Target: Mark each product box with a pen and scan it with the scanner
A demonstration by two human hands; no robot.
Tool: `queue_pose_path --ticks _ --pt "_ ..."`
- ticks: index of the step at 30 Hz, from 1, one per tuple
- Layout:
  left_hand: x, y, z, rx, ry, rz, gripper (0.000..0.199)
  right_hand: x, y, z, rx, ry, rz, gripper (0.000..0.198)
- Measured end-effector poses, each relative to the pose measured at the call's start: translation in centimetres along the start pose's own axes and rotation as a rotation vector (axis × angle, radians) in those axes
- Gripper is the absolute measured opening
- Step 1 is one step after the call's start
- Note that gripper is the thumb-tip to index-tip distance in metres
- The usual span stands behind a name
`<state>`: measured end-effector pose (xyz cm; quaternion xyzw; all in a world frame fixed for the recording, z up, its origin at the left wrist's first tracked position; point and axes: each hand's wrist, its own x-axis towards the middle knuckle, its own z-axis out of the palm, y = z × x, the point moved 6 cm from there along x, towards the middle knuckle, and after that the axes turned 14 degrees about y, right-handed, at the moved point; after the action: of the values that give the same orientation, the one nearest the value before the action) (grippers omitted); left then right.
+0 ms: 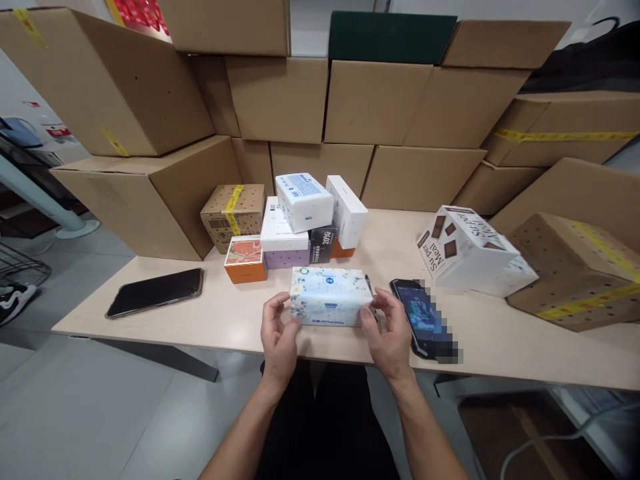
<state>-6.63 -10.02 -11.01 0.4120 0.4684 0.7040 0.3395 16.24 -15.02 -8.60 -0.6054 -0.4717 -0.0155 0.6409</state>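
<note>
Head view, looking forward and down over a pale table (210, 319). At the near edge, in the middle, a small white box with a pale blue printed pattern (327, 296), lying flat on the tabletop. Left hand (278, 331) cupped around its left end, fingers curled over the corner and pressed against the side. Right hand (389, 331) cupped around its right end, thumb and fingers closed on the near corner; fingertips partly hidden behind the box, so exact contact hard to make out. Both forearms cut off by the lower frame edge.

Just right of the right hand, a phone (414, 313) lying flat, part of its screen pixelated and unreadable. Far left on the table, a second dark phone (155, 291), screen off. Beyond the held box, a cluster of small cartons: an orange-edged box (245, 259), a white and lilac box (283, 241), a white box with blue print (304, 201) stacked on top, a tall white box (347, 211) leaning at the right, and a small black box (323, 243) mostly hidden among them. Behind that cluster, a brown dotted carton with yellow tape (233, 213).

To the right, a tilted white carton with brown squares (465, 247), lettering upside down and only partly legible. Farther right, another brown taped carton (575, 270), cut off by the frame. Along the far side, a wall of large plain cardboard boxes (373, 100), tops out of view.
</note>
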Motion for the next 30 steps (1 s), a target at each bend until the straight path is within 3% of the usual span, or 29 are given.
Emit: queue_pose_path --ticks 6,15,22,30 --pt "0.0 -0.3 0.0 0.044 -0.042 0.030 0.048 0.2 -0.8 -0.2 -0.020 -0.042 -0.100 0.046" --pt "-0.3 1.1 0.5 0.093 -0.078 0.018 0.065 -0.1 -2.6 0.6 -0.081 -0.116 -0.428 0.047" --pt "-0.3 1.2 0.1 0.085 -0.106 0.117 0.051 -0.2 -2.4 0.7 -0.057 -0.134 -0.450 0.042" --pt "-1.7 1.4 -0.4 -0.172 -0.144 0.318 0.057 -0.1 -2.9 0.7 -0.073 -0.128 -0.469 0.052"
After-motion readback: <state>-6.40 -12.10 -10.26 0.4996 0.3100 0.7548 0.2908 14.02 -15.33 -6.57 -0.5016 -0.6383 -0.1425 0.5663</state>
